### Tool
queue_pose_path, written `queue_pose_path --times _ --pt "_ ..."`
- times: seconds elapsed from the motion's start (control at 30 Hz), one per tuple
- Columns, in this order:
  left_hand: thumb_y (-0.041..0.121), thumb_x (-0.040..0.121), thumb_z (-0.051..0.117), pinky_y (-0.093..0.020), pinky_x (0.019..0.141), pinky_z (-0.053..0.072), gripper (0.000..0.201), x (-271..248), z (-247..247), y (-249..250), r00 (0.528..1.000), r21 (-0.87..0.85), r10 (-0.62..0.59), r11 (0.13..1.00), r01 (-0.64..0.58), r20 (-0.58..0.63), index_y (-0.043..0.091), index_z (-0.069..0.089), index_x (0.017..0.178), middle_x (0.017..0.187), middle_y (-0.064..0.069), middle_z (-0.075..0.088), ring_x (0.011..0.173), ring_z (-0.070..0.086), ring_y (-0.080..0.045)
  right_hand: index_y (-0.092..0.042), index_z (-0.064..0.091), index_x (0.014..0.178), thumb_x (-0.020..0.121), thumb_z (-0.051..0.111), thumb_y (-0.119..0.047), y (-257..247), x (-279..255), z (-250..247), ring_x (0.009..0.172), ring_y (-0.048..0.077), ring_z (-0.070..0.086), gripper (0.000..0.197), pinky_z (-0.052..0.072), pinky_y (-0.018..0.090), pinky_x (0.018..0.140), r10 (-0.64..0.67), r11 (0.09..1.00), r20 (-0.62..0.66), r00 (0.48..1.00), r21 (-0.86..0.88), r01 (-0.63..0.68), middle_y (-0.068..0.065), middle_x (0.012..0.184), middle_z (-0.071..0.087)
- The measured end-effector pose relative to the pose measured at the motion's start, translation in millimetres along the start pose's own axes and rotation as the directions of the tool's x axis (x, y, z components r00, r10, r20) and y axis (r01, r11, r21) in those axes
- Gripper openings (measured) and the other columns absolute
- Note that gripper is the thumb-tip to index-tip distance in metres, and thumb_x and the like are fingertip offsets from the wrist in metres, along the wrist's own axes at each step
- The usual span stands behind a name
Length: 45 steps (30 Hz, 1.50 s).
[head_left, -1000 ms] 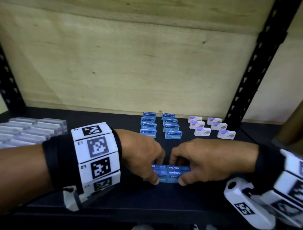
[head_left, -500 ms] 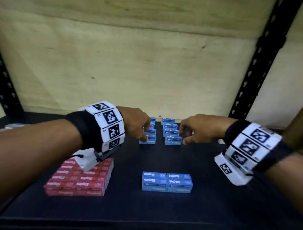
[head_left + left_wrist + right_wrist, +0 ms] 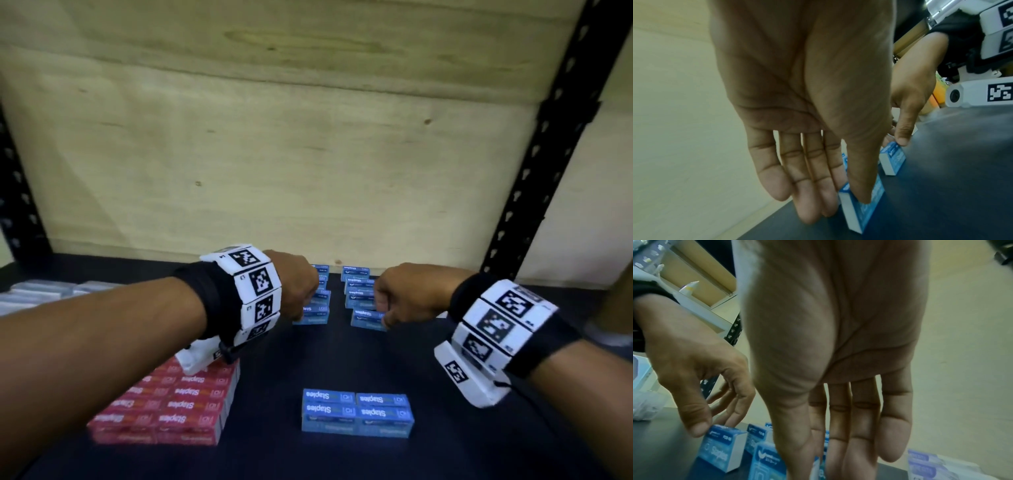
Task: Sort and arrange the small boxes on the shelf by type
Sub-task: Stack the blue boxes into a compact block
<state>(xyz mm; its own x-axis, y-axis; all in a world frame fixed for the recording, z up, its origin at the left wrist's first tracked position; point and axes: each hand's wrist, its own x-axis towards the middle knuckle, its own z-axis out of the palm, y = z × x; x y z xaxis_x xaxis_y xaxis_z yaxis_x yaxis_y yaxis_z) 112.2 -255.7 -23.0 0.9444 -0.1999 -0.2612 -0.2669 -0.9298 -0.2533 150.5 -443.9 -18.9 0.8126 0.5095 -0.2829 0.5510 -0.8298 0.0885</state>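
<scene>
Both grips are pinching: left hand (image 3: 298,291) is holding the front box (image 3: 313,314) of its blue row, right hand (image 3: 407,296) is holding its neighbour (image 3: 366,319). Nearer than the grips, a blue block (image 3: 356,413) is sitting beside red boxes (image 3: 164,407). Beyond them, tight rows (image 3: 356,284) are risking a knock from knuckles while lifting.

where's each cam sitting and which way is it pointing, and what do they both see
Head: on the head, looking forward and down at the shelf; shows both forearms, left hand, right hand.
Left wrist: looks along the left palm to its fingers on a blue staples box.
Right wrist: looks along the right palm toward the blue rows.
Shared: each wrist view also shows the other hand on its front blue box.
</scene>
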Motion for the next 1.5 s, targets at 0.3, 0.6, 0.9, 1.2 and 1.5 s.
queue_pose_path --times 0.3,0.6,0.9,1.2,1.5 --pt "0.036 0.091 0.06 -0.024 0.063 0.042 0.02 -55.5 3.5 19.1 0.991 -0.009 0.117 0.993 -0.116 0.061 0.023 0.065 0.105 0.097 0.009 0.066 0.078 0.054 -0.012 -0.027 0.065 0.095 0.083 0.073 -0.039 -2.8 -54.5 16.3 0.08 0.006 0.062 0.019 0.051 0.024 0.076 -0.087 0.993 0.087 0.992 0.091 0.079 -0.013 0.086 0.068" --pt "0.042 0.086 0.064 -0.026 0.074 0.054 0.016 -76.6 9.8 21.4 0.983 -0.154 0.153 0.979 -0.137 0.099 0.029 0.061 0.095 0.088 0.015 0.066 0.08 0.061 -0.004 -0.032 0.065 0.094 0.085 0.073 -0.04 -2.9 -74.8 21.4 0.072 -0.004 0.062 0.015 0.047 0.013 0.065 -0.144 0.972 0.154 0.978 0.206 0.111 -0.023 0.078 0.068" --pt "0.052 0.074 0.078 -0.018 0.066 0.043 0.056 -83.8 15.4 28.2 0.967 -0.24 0.197 0.958 -0.156 0.159 0.04 0.048 0.12 0.087 0.02 0.055 0.075 0.054 0.004 -0.041 0.051 0.12 0.076 0.079 -0.048 -14.8 -84.1 16.9 0.06 -0.021 0.053 0.053 0.038 0.01 0.06 -0.182 0.967 0.28 0.942 0.227 0.12 -0.051 0.067 0.052" --pt "0.059 0.077 0.071 -0.03 0.081 0.052 0.049 -80.3 14.6 47.6 0.973 -0.24 0.201 0.956 -0.17 0.113 0.038 0.052 0.117 0.102 0.017 0.058 0.088 0.058 -0.007 -0.042 0.054 0.115 0.075 0.077 -0.054 -26.8 -75.9 25.4 0.08 -0.001 0.058 0.048 0.045 0.019 0.071 -0.23 0.97 0.184 0.956 0.12 0.21 -0.023 0.09 0.06" --pt "0.065 0.076 0.068 -0.028 0.082 0.052 0.055 -74.6 18.8 50.6 0.97 -0.265 0.225 0.945 -0.193 0.095 0.039 0.05 0.12 0.107 0.018 0.058 0.091 0.058 -0.004 -0.042 0.057 0.113 0.076 0.075 -0.056 -28.0 -71.9 23.8 0.077 -0.001 0.062 0.043 0.044 0.017 0.068 -0.25 0.961 0.194 0.949 0.171 0.218 -0.021 0.086 0.065"
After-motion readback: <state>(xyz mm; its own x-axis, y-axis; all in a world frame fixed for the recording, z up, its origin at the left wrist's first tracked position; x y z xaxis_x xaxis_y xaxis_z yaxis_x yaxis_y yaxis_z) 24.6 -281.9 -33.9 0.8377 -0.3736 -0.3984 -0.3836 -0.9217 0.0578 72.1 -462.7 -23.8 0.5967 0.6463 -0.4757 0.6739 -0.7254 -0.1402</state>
